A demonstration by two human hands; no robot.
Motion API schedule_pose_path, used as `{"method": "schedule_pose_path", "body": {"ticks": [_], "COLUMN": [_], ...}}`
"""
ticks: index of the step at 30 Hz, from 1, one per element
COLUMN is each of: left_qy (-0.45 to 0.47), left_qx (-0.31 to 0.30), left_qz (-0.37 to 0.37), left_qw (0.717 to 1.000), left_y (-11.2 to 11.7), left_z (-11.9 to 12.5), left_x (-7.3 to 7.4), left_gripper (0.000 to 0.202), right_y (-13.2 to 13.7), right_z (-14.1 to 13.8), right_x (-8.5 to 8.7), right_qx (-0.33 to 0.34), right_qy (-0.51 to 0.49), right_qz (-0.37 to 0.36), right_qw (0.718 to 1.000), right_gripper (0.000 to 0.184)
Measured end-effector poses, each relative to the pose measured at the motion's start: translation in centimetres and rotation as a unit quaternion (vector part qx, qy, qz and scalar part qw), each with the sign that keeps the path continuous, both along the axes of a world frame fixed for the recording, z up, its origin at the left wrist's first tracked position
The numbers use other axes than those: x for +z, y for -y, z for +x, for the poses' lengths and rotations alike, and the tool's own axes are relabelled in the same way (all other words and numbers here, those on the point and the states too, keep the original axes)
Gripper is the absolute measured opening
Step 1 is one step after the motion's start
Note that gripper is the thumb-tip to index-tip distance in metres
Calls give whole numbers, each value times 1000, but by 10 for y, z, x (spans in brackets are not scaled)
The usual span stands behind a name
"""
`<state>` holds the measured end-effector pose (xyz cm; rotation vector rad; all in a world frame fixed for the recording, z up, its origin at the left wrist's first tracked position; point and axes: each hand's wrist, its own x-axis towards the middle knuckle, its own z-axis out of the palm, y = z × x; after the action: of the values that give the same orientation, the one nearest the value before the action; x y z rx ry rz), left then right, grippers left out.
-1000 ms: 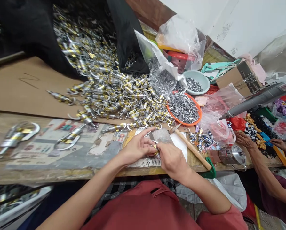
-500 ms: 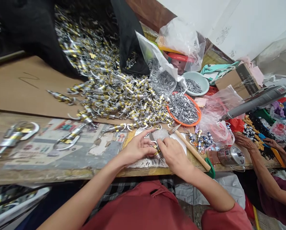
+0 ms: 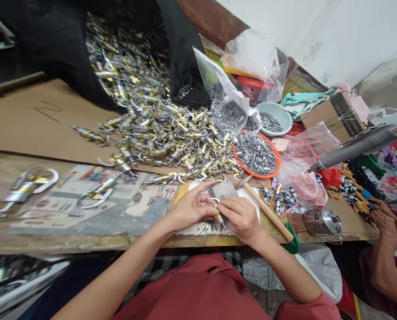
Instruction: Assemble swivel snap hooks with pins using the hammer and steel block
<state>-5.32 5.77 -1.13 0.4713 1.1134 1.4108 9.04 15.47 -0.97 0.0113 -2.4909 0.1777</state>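
Observation:
My left hand [image 3: 191,205] is closed around a silver-and-gold metal keychain clasp [image 3: 220,219], its thumb and fingers at the curved hook end. From the other side my right hand [image 3: 243,218] pinches the same clasp near its top. What lies between the right fingertips is too small to make out. The clasp's ring end points down toward the table edge. Just beyond the fingers sits a grey metal block [image 3: 224,189] on a white sheet. To the right of my right hand lies a hammer [image 3: 268,213] with a wooden handle.
A large pile of similar clasps [image 3: 165,138] spills from a black bag [image 3: 58,58] onto cardboard. An orange basket [image 3: 279,161] and a pale bowl [image 3: 290,122] hold small metal parts. A lidded metal mug [image 3: 323,222], an electric screwdriver [image 3: 358,149] and a co-worker's hands [image 3: 383,218] are rightward.
My right hand has turned and its fingertips have shifted on the clasp, with the metal block now showing more. The co-worker's hands have moved right, and the view has shifted slightly.

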Motion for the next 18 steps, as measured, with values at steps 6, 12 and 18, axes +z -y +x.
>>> {"method": "schedule_pose_path", "body": {"ticks": [6, 12, 18], "left_qy": [5, 8, -9], "left_qx": [-3, -2, -2], "left_qz": [7, -1, -14], "left_qw": [1000, 1000, 1000], "left_y": [-1, 0, 0], "left_z": [0, 0, -1], "left_x": [-2, -2, -3], "left_gripper": [88, 89, 87], "right_y": [17, 29, -19], "right_z": [13, 16, 44], "right_x": [-8, -15, -11], "right_qx": [-91, -116, -234], "right_qy": [40, 42, 16], "right_qz": [-54, -103, -116], "right_qw": [994, 987, 965], "right_gripper": [36, 45, 39]}}
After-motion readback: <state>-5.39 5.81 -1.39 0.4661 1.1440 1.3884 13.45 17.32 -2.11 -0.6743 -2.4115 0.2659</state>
